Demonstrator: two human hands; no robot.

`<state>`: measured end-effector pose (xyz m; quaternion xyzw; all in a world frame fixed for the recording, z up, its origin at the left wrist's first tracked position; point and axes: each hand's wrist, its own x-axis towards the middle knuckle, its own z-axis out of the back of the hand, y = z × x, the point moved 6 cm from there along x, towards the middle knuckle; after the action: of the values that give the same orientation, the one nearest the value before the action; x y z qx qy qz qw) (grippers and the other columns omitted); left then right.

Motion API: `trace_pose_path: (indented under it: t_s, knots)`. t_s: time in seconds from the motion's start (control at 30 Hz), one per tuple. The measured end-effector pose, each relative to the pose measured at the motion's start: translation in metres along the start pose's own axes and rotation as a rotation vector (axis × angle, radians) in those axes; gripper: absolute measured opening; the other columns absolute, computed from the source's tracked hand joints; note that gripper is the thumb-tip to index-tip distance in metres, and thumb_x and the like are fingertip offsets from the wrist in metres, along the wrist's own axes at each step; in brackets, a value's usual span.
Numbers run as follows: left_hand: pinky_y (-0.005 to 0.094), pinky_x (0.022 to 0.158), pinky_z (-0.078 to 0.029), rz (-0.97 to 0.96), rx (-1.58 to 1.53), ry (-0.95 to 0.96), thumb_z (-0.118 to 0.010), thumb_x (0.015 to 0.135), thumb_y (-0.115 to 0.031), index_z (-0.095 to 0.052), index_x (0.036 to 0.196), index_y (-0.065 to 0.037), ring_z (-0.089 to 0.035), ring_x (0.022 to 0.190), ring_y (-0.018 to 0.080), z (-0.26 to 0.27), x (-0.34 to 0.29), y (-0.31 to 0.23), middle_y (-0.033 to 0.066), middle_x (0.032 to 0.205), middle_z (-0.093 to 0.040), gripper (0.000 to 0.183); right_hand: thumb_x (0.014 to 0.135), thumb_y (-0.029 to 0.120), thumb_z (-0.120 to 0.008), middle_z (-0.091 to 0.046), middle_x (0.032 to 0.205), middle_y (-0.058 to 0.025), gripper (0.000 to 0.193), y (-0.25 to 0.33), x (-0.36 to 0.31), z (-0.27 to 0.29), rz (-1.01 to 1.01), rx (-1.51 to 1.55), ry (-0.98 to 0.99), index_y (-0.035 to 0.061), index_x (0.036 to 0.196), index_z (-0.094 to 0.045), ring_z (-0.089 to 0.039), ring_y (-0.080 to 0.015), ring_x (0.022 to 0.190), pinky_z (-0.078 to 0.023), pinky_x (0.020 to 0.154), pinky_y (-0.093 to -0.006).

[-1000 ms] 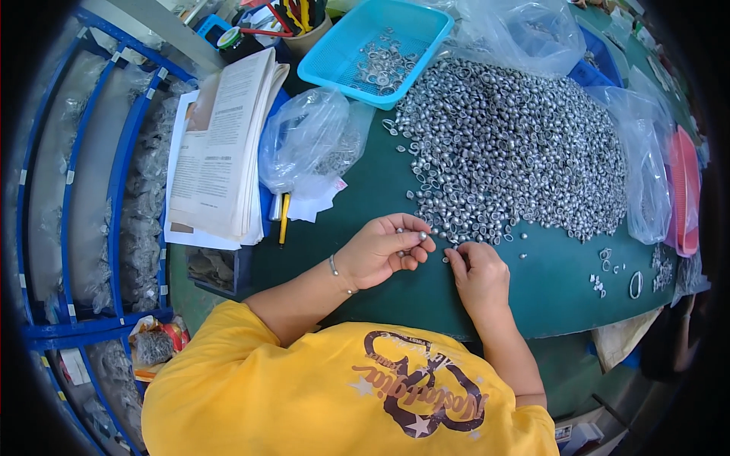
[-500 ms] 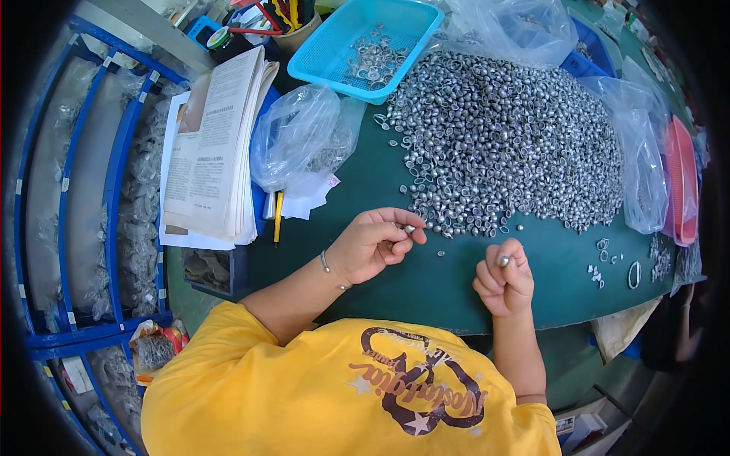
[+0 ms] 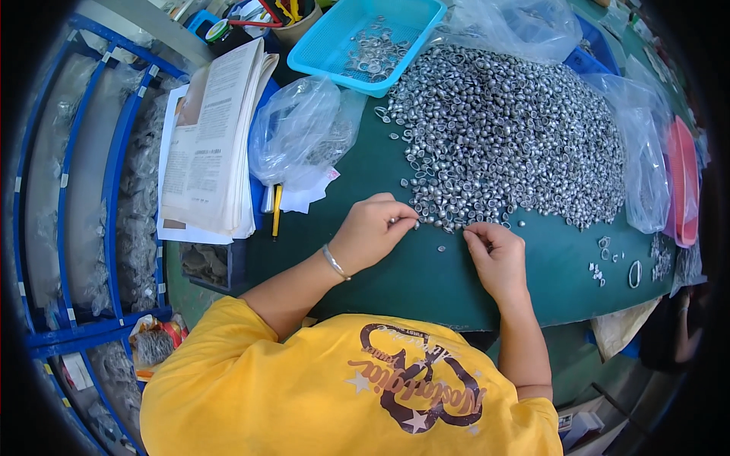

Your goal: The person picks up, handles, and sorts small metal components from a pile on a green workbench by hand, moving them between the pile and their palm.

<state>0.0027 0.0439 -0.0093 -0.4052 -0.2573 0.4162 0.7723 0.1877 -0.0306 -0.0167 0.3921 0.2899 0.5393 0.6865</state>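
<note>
A broad pile of small silver dome-shaped metal pieces [image 3: 509,129], several with hollow undersides showing, covers the far middle of the green table [image 3: 365,292]. My left hand [image 3: 374,234] is closed in a pinch at the pile's near left edge. A small silver metal piece [image 3: 394,220] shows among its curled fingers. My right hand [image 3: 499,262] has its thumb and forefinger drawn together at the near edge of the pile; what lies between them is hidden. One loose silver piece [image 3: 441,248] rests on the table between the two hands.
Beyond the pile stands a light-blue plastic basket [image 3: 304,64] with metal pieces inside. Clear plastic bags [image 3: 293,129] and stacked newspapers [image 3: 201,159] lie left. To the right are a pink tray [image 3: 683,182] and scattered metal loops [image 3: 635,273]. Blue shelving [image 3: 114,190] stands far left.
Both hands have moved forward to the pile's near edge and turned palm-down. The silver piece that showed in my right hand is now out of sight.
</note>
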Motion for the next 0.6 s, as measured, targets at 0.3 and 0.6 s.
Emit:
trace_pose_path:
  t_s: [0.3, 0.6]
  knots:
    - [0.0275, 0.052, -0.041, -0.111, 0.217, -0.017, -0.071, 0.068, -0.008, -0.065, 0.081, -0.004, -0.050, 0.055, 0.0193, -0.013, -0.002, -0.006, 0.0075, 0.067, -0.052, 0.015, 0.074, 0.013, -0.066, -0.060, 0.071, -0.0083, 0.011, 0.016, -0.001, -0.011, 0.267, -0.371, -0.106, 0.0069, 0.083, -0.063, -0.059, -0.0265, 0.060, -0.047, 0.052, -0.0343]
    - [0.0153, 0.051, -0.035, 0.600, -1.240, 0.364, -0.057, 0.084, -0.005, -0.055, 0.102, -0.001, -0.042, 0.061, 0.0050, -0.042, -0.021, 0.009, 0.0046, 0.085, -0.055, 0.019, 0.072, 0.010, -0.066, -0.059, 0.069, -0.0079, 0.012, 0.018, -0.005, -0.011, 0.225, -0.263, -0.042, 0.0063, 0.083, -0.062, -0.059, -0.0262, 0.059, -0.047, 0.052, -0.0343]
